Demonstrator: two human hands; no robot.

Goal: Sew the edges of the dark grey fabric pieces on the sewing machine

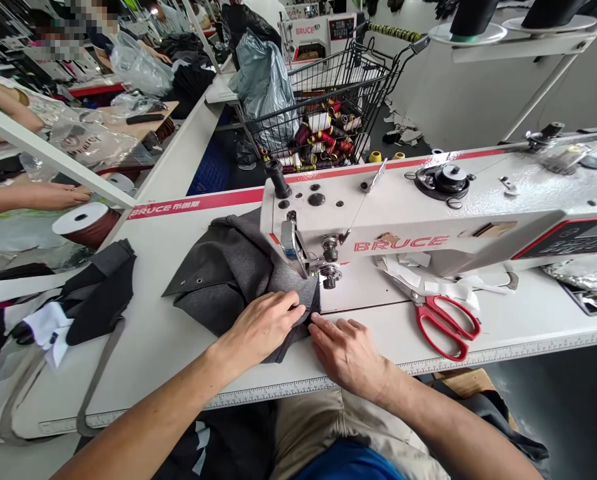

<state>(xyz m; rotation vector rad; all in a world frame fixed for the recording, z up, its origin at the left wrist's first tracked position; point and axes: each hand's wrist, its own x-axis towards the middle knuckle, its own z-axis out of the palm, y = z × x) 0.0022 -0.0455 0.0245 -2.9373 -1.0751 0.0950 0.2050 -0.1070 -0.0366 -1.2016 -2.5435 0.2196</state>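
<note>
Grey fabric (pixel 228 277) lies on the table (pixel 168 347), bulk spread to the left & behind the needle, its near edge fed under the presser foot (pixel 323 272) of the sewing machine (pixel 428 220). Left hand (pixel 263 327) rests flat on the cloth, fingers curled at the edge, pinching a fold by the look of it. Right hand (pixel 348 350) just beside, fingers out flat, tips touching the cloth edge, gripping nothing. Seam edge runs left-right betw. both hands; left hand sits nearer the needle. Red scissors (pixel 441 320) lie well right. Dark cloth pieces (pixel 98 293) far left.
</note>
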